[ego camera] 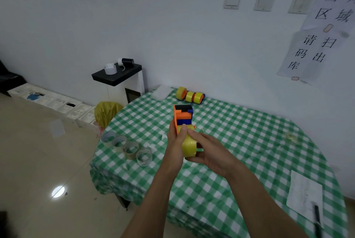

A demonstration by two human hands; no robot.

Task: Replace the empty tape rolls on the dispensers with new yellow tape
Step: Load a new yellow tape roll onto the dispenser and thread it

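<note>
Above the table I hold an orange and blue tape dispenser (182, 115) with a yellow tape roll (188, 146) seated in it. My left hand (175, 141) grips the dispenser's left side, its thumb lying over the roll. My right hand (208, 148) cups the yellow roll from the right and below, with a finger on its top. Three dispensers with yellow tape (190, 95) stand in a row at the far edge near the wall. Several empty cardboard tape cores (126, 147) lie in a line at the table's left edge.
The table wears a green checked cloth (240, 141). A paper sheet (304, 193) with a black pen (318, 218) lies at the right front. A yellow bag (106, 112) and a black-topped white cabinet (119, 80) stand left of the table.
</note>
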